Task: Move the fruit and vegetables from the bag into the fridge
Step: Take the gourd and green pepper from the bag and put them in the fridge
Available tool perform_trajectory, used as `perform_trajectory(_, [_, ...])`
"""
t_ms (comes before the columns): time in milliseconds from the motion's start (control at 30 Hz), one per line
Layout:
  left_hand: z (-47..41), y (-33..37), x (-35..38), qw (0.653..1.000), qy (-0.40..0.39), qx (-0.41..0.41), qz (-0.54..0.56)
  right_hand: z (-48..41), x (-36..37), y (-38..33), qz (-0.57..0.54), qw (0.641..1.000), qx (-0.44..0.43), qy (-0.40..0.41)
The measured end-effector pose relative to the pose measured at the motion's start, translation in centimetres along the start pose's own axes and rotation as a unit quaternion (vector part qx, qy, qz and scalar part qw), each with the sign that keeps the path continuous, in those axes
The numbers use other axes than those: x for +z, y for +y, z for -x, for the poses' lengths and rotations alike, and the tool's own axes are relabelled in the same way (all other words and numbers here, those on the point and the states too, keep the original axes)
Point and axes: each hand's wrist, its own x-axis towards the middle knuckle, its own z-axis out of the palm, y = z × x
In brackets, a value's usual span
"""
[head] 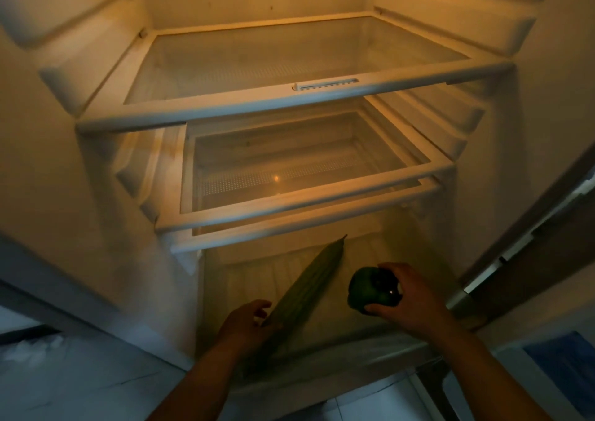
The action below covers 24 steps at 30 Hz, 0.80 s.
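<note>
Both my hands reach into the bottom drawer of an open fridge lit in dim yellow. My left hand holds the near end of a long ridged green gourd, which slants up and to the right with its tip under the lowest shelf. My right hand grips a dark green bell pepper from the right side, just above the drawer floor. The gourd and the pepper are apart. No bag is in view.
Two glass shelves, upper shelf and lower shelf, sit above the drawer with nothing on them. The fridge side walls have moulded rails. The door edge runs down the right. Pale floor tiles lie at lower left.
</note>
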Motion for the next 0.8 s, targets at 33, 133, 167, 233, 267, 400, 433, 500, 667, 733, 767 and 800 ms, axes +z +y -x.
perform_trajectory(33, [-0.1, -0.1, 0.1, 1.000, -0.004, -0.001, 0.004, -0.1, 0.1, 0.0, 0.002, 1.000, -0.001, -0.002])
perform_trajectory(133, [-0.3, -0.2, 0.6, 1.000, -0.013, 0.004, 0.003, -0.4, 0.0, -0.2, 0.005, 1.000, -0.003, -0.006])
perform_trajectory(167, [-0.4, -0.2, 0.6, 1.000, -0.014, 0.005, 0.000, -0.6, 0.0, -0.2, 0.004, 1.000, -0.004, -0.006])
perform_trajectory(233, [-0.6, -0.2, 0.5, 1.000, -0.014, 0.006, 0.003, -0.8, -0.1, -0.3, 0.002, 1.000, -0.004, -0.008])
perform_trajectory(267, [-0.7, -0.2, 0.4, 1.000, -0.012, 0.010, 0.001, -0.9, 0.0, -0.3, 0.001, 1.000, -0.004, -0.008])
perform_trajectory(400, [-1.0, 1.3, 0.4, 0.998, 0.017, 0.056, -0.023, -1.0, -0.1, -0.4, 0.000, 1.000, -0.008, -0.001])
perform_trajectory(433, [-1.2, 1.8, 0.6, 0.996, 0.019, 0.073, -0.040, -1.0, -0.2, -0.3, 0.000, 1.000, -0.011, 0.000])
perform_trajectory(500, [-1.5, 2.9, 1.0, 0.990, 0.012, 0.110, -0.093, -1.0, -0.5, -0.4, -0.005, 1.000, -0.016, 0.001])
perform_trajectory(667, [-1.8, 4.0, 1.7, 0.980, -0.027, 0.150, -0.127, -1.4, -1.0, -0.8, -0.007, 1.000, -0.015, 0.010])
perform_trajectory(733, [-1.5, 3.3, 1.5, 0.987, -0.019, 0.133, -0.091, -1.8, -0.7, -1.1, 0.000, 1.000, -0.023, 0.017])
perform_trajectory(767, [-1.4, 2.9, 1.2, 0.989, -0.007, 0.125, -0.073, -1.9, -0.3, -1.4, 0.000, 1.000, -0.027, 0.017])
perform_trajectory(800, [-1.1, 2.7, 0.9, 0.991, 0.006, 0.121, -0.052, -2.1, 0.1, -1.8, 0.000, 0.999, -0.032, 0.011])
